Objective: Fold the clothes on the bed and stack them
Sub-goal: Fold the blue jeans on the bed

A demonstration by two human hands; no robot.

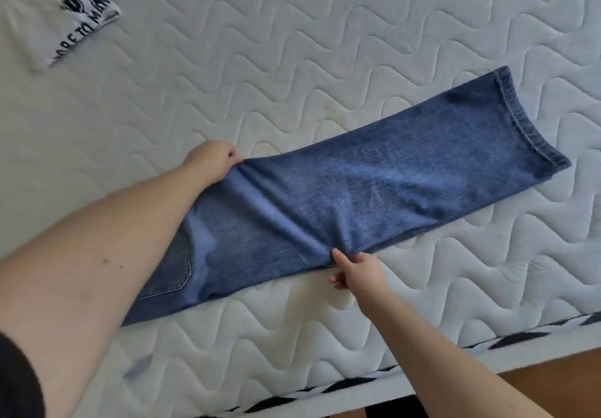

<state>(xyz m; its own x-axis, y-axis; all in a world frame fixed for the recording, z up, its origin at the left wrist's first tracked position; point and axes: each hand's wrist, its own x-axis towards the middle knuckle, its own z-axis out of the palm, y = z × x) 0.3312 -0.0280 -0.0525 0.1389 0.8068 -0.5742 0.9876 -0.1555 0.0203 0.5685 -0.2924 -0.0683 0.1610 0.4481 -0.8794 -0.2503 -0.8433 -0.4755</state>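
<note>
A pair of blue jeans [374, 186] lies lengthwise on the white quilted mattress [292, 43], legs laid one on the other, hems at the right, back pocket at the lower left. My left hand [211, 164] pinches the far edge of the jeans near the middle. My right hand [356, 269] pinches the near edge opposite it, index finger on the denim. The fabric is ridged up between both hands. A folded white T-shirt [65, 11] with dark lettering lies at the far left corner.
The mattress's near edge [422, 372] has a black-and-white striped border running along the bottom right. A wooden floor [553, 385] shows below it. Bare mattress surrounds the jeans on all sides.
</note>
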